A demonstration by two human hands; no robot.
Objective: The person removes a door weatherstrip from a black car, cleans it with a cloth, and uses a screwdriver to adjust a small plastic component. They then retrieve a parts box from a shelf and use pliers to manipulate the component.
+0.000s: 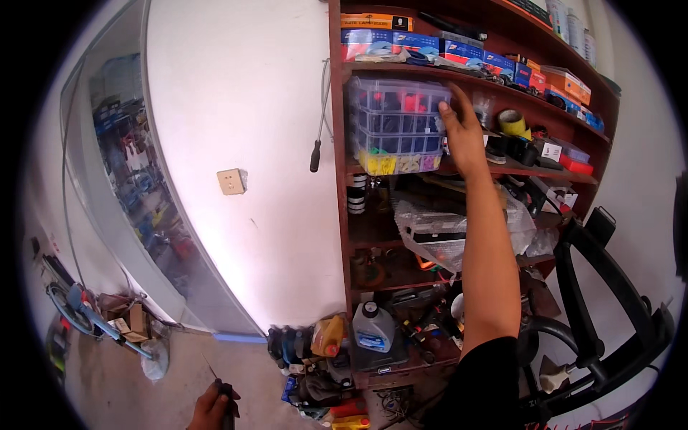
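Near the upper centre of the frame, the right hand [462,132] lay with fingers spread flat against the right end of the stacked clear compartment boxes [395,123] on the red-brown shelf [430,166], touching but gripping nothing. At the bottom edge the left hand [213,408] was closed around a thin dark-handled tool [222,390]. Pulled one-handed, the stack could probably tip off and spill its small parts.

Blue and orange boxes [459,50] line top shelf [430,69]
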